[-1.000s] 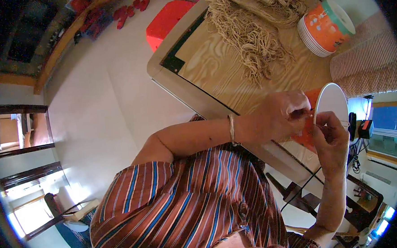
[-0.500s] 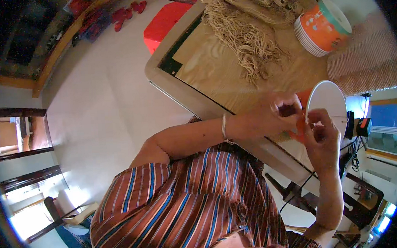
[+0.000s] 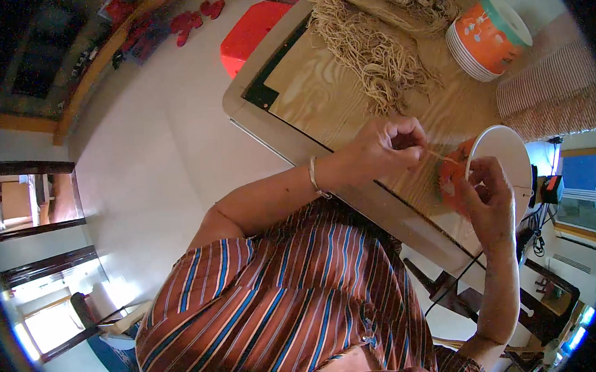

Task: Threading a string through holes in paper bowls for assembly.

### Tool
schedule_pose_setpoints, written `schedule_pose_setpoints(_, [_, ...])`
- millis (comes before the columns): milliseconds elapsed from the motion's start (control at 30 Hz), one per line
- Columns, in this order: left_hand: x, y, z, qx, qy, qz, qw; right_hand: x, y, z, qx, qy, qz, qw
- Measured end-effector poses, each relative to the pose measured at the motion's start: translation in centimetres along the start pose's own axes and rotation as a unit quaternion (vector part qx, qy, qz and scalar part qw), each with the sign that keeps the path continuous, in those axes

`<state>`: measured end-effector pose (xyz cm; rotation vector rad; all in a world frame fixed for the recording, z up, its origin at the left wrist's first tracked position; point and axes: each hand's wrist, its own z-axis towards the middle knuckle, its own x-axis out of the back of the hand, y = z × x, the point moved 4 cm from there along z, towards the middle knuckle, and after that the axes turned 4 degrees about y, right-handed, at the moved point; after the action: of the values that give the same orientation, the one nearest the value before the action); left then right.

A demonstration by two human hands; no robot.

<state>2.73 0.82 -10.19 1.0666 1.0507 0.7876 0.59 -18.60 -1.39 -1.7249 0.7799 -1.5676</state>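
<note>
An orange paper tub (image 3: 504, 138) with a white inside is tipped on its side at the right of the table, its mouth facing right. My right hand (image 3: 491, 199) grips it by the rim, thumb and fingers bent over the wall. To the left of the tub, my left hand (image 3: 397, 147) is closed in a pinch on one end of a thin tan cord (image 3: 439, 156). From those fingertips the cord runs to the tub's outer wall. Its far end is hard to make out.
Beyond my hands lies a heap of tan yarn (image 3: 379, 54) on the wooden tabletop (image 3: 313, 91). A stack of orange paper tubs (image 3: 482, 41) stands at the far right, beside a striped woven roll (image 3: 549, 92). A red stool (image 3: 250, 37) is past the table's left corner.
My left hand has drawn back leftward from the tub, and the cord now shows stretched between them. My right hand still holds the rim.
</note>
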Motion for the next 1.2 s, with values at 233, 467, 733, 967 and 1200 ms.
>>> schedule_pose_setpoints(233, [1.3, 0.8, 0.3, -0.132, 0.029, 0.416, 0.899, 0.0, 0.2, 0.2, -0.033, -0.031, 0.011, 0.999])
schedule_pose_setpoints(467, [-3.0, 2.2, 0.5, -0.212, -0.027, 0.315, 0.925, -0.1, 0.7, 0.1, -0.015, -0.036, 0.002, 0.999])
schedule_pose_setpoints(733, [-5.3, 1.1, 0.8, -0.191, 0.045, 0.32, 0.927, -0.1, 0.7, 0.0, -0.014, -0.026, 0.001, 1.0])
schedule_pose_setpoints(967, [-4.7, 1.2, 0.7, -0.208, 0.034, 0.326, 0.921, 0.1, 1.0, 0.1, 0.011, -0.025, -0.029, 0.999])
schedule_pose_setpoints(1200, [-3.1, 2.1, 0.8, -0.22, -0.02, 0.419, 0.881, 2.3, -0.2, 0.4, -0.05, -0.077, -0.026, 0.995])
